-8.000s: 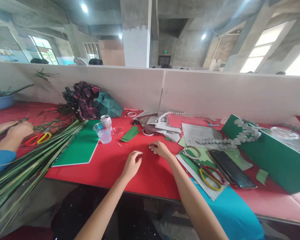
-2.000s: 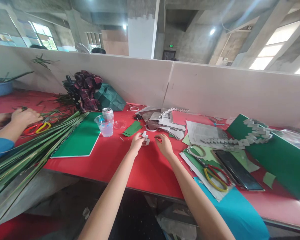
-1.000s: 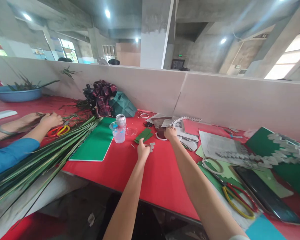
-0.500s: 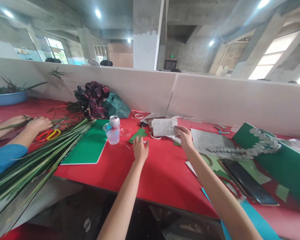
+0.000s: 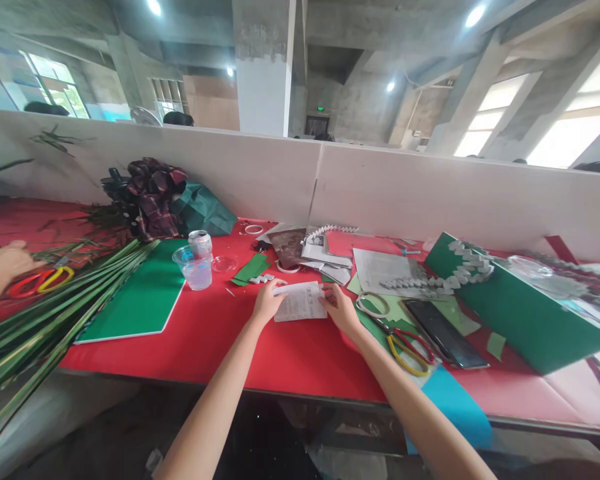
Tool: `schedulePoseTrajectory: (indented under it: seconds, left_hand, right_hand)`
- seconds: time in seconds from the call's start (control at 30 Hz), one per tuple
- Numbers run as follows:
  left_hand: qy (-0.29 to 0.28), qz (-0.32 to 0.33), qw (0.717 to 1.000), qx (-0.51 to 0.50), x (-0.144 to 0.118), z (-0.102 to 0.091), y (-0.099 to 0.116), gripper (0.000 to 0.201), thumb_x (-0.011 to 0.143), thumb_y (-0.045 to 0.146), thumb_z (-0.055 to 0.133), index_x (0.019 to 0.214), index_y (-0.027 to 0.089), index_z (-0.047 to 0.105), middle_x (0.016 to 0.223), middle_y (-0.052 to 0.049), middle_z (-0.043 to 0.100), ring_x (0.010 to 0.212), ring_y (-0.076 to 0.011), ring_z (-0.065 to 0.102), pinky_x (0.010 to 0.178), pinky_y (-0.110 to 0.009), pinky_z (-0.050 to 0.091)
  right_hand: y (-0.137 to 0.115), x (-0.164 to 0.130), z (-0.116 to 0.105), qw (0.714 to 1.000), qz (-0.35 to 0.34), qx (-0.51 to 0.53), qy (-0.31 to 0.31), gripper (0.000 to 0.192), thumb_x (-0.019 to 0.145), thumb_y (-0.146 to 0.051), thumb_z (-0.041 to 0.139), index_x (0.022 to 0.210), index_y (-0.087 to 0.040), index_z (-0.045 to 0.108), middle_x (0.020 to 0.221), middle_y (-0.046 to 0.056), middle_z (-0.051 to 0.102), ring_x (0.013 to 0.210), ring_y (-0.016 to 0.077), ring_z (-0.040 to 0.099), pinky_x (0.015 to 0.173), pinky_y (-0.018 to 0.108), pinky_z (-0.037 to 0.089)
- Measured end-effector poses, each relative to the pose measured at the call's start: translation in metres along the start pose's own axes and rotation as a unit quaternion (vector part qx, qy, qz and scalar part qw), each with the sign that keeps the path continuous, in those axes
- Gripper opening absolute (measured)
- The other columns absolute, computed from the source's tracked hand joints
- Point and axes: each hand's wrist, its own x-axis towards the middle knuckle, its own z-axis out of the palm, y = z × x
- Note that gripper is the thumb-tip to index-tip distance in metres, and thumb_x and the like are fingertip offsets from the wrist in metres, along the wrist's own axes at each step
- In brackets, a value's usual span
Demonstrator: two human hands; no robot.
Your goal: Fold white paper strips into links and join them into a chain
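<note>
A small sheet of printed newspaper (image 5: 301, 303) lies between my hands over the red table. My left hand (image 5: 269, 301) pinches its left edge, and my right hand (image 5: 341, 310) has its right edge between thumb and fingers. Just beyond my left hand are small folded white paper pieces (image 5: 261, 278) and a green paper strip (image 5: 251, 268). Behind the sheet sits a pile of newspaper pieces (image 5: 325, 252). Scissors with red and yellow handles (image 5: 409, 352) rest to the right of my right hand, near a roll of tape (image 5: 373, 305).
At left stand a plastic cup of water (image 5: 197, 272) and a can (image 5: 201, 245), beside a green notebook (image 5: 130, 303) and long green leaves (image 5: 80, 300). A co-worker's hand (image 5: 7, 260) is at far left. Rightward are a phone (image 5: 443, 333), a folded paper chain (image 5: 463, 273) and a green folder (image 5: 520, 313).
My right hand has brought the newspaper sheet from the pile toward me. My left hand has come to its left edge. The view has turned to the right.
</note>
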Motion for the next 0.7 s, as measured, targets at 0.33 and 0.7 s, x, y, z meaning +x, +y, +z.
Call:
schedulePoseTrajectory:
  seconds: [0.33, 0.7]
  left_hand:
    - [-0.015, 0.007, 0.999, 0.04, 0.0, 0.0, -0.006, 0.018, 0.073, 0.017, 0.057, 0.089, 0.023, 0.064, 0.094, -0.005, 0.068, 0.09, -0.0223, 0.062, 0.079, -0.031, 0.046]
    - [-0.036, -0.002, 0.998, 0.059, -0.001, -0.001, 0.001, 0.01, 0.075, 0.021, 0.054, 0.082, 0.021, 0.062, 0.083, -0.003, 0.067, 0.08, -0.0198, 0.061, 0.071, -0.027, 0.044]
  right_hand:
    - [0.033, -0.062, -0.175, 0.829, 0.272, -0.394, 0.289, 0.064, 0.077, -0.059, 0.046, 0.121, -0.012, 0.055, 0.122, 0.025, 0.054, 0.115, 0.0414, 0.049, 0.088, 0.052, 0.041]
    - [0.109, -0.095, -0.225, 0.831, 0.33, -0.429, 0.127, 0.084, 0.056, -0.077, 0.056, 0.117, -0.019, 0.058, 0.116, 0.022, 0.056, 0.11, 0.0416, 0.053, 0.085, 0.051, 0.043]
